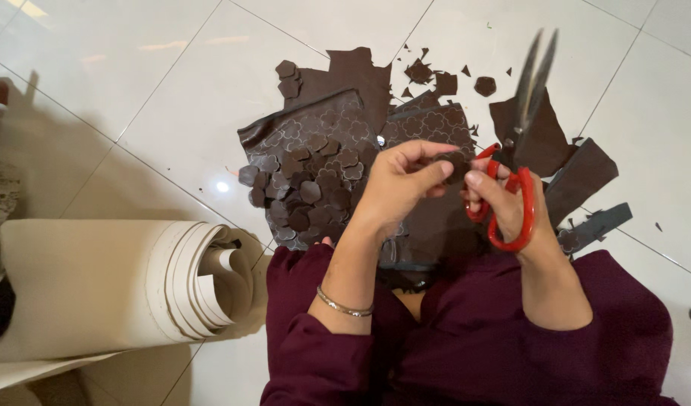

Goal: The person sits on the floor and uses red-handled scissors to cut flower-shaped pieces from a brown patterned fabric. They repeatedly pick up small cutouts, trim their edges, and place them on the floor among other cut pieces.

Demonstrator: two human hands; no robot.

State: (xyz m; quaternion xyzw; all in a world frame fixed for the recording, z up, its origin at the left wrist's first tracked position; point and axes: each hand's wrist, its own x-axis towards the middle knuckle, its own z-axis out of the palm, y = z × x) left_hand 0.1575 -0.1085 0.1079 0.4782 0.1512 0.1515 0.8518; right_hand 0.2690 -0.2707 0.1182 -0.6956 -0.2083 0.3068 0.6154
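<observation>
**Cutting brown shapes on a tiled floor**

Head view: left hand point(402, 180) pinches a small brown piece point(455, 164); right hand point(511, 207) grips red scissors point(514, 184), blades up and blurred. Cut shapes point(304, 184) lie piled on marked brown sheet point(315, 124). Risk: blades near fingertips could nick them. Piece mostly hidden; cream roll point(119, 282) cut off at the left edge.

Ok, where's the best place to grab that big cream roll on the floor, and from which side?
Probably the cream roll is best taken across its long body, not at the loose coiled end, where the layers gape and would likely slip or unwind. It lies on its side on the tiled floor, so coming down from above with both hands spread along its length looks safest.
</observation>
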